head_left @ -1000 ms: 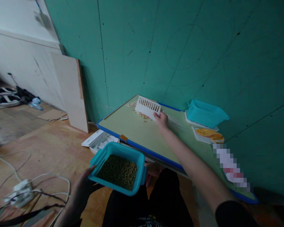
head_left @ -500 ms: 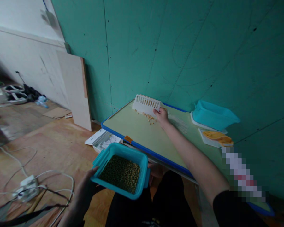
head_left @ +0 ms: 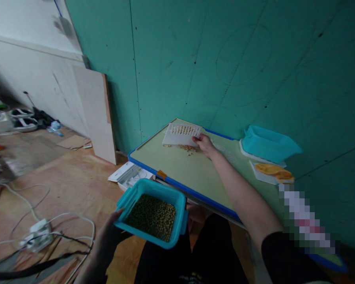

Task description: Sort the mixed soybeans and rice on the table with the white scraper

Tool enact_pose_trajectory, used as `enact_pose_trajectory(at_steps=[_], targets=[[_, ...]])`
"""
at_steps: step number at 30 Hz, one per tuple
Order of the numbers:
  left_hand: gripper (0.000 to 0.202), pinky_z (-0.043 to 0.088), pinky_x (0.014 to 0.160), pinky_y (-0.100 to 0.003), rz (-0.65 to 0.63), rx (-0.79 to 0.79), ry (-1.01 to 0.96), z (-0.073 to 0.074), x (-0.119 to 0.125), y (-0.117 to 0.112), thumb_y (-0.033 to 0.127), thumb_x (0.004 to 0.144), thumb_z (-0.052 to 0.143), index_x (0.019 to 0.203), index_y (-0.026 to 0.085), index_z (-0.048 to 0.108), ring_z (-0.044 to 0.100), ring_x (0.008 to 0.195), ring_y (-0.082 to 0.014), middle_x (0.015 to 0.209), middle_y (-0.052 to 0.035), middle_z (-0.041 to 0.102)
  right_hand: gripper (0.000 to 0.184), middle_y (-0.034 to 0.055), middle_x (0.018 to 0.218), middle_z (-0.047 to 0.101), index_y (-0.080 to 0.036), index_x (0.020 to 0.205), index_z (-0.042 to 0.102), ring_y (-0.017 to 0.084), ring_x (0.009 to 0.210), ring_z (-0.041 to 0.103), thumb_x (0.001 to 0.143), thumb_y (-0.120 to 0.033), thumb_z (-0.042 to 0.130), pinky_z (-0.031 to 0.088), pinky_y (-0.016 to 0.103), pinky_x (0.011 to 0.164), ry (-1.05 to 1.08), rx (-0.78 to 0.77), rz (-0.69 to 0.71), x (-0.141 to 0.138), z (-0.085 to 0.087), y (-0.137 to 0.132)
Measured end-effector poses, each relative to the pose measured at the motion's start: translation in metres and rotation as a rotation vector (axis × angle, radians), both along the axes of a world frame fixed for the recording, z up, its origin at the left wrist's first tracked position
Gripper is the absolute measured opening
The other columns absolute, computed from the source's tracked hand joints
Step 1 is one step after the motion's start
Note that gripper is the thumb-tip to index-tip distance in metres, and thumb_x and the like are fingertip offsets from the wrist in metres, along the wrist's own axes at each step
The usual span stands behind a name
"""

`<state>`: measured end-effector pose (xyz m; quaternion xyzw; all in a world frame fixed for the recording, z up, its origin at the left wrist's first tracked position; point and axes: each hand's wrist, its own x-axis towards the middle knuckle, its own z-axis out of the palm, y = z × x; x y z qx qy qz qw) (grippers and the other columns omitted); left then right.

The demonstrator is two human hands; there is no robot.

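Note:
My left hand (head_left: 110, 225) is closed on the left rim of a teal plastic container (head_left: 182, 203), held over my lap just off the table's front edge. Inside lie many dried beans (head_left: 150, 216), dark green on the left and tan on the right. My right hand (head_left: 206, 145) reaches across the table and grips the right end of a white slotted plastic plate (head_left: 176, 139). The plate leans over a scatter of tan beans (head_left: 189, 148), some showing through its slots and others along its lower edge.
The pale green table (head_left: 171, 167) has a blue edge and stands against a green wall. At its right sit another teal container (head_left: 270, 144) and an orange-yellow cloth (head_left: 273, 172). An open white box (head_left: 131, 175) is below; a power strip (head_left: 38, 234) with cables lies left.
The slotted plate has tipped flatter, its lower edge coming toward me over some scattered beans. My right hand has shifted slightly right with it. The left hand's container has hardly moved.

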<state>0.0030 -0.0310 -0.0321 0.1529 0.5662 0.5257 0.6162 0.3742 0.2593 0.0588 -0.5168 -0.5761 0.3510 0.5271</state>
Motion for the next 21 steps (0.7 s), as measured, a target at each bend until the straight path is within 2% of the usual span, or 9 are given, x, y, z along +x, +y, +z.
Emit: enact_pose_trajectory(at_steps=[5, 9, 12, 17, 21], targets=[[0.036, 0.07, 0.076, -0.05, 0.036, 0.035, 0.003, 0.0, -0.002, -0.001, 0.053, 0.07, 0.087, 0.092, 0.026, 0.08, 0.079, 0.11, -0.0448, 0.087, -0.0092, 0.085, 0.029, 0.0081, 0.111, 0.085, -0.02, 0.098, 0.078, 0.028, 0.119, 0.075, 0.075, -0.034, 0.089, 0.051, 0.051, 0.117, 0.062, -0.03, 0.05, -0.001, 0.004, -0.007], [0.038, 0.069, 0.069, -0.046, 0.089, 0.061, -0.022, -0.003, -0.009, 0.006, 0.05, 0.073, 0.087, 0.102, 0.028, 0.077, 0.081, 0.092, -0.0377, 0.088, -0.0053, 0.084, 0.032, 0.0083, 0.11, 0.085, -0.019, 0.096, 0.078, 0.029, 0.12, 0.075, 0.072, -0.036, 0.092, 0.051, 0.052, 0.118, 0.09, -0.03, 0.034, -0.005, 0.004, -0.013], [0.037, 0.069, 0.069, -0.047, 0.071, 0.045, -0.023, -0.003, -0.017, 0.019, 0.047, 0.078, 0.084, 0.107, 0.028, 0.075, 0.08, 0.081, -0.0331, 0.086, -0.0045, 0.082, 0.036, 0.0093, 0.109, 0.085, -0.019, 0.096, 0.078, 0.03, 0.12, 0.075, 0.07, -0.039, 0.094, 0.053, 0.052, 0.116, 0.109, -0.015, 0.019, -0.007, 0.006, -0.017], [0.046, 0.067, 0.071, -0.049, 0.022, 0.095, -0.019, -0.005, -0.03, 0.039, 0.047, 0.079, 0.081, 0.119, 0.028, 0.071, 0.079, 0.09, -0.0371, 0.103, -0.0098, 0.083, 0.044, 0.0096, 0.112, 0.085, -0.02, 0.1, 0.077, 0.032, 0.116, 0.076, 0.069, -0.045, 0.094, 0.06, 0.05, 0.104, 0.18, 0.027, 0.012, -0.014, 0.012, -0.022], [0.057, 0.065, 0.067, -0.047, 0.011, 0.144, 0.028, -0.001, -0.03, 0.046, 0.052, 0.073, 0.083, 0.123, 0.029, 0.067, 0.077, 0.081, -0.0346, 0.096, -0.0073, 0.082, 0.042, 0.0075, 0.11, 0.086, -0.021, 0.1, 0.081, 0.031, 0.114, 0.077, 0.068, -0.044, 0.096, 0.06, 0.048, 0.106, 0.175, 0.061, 0.047, -0.031, 0.01, -0.031]])
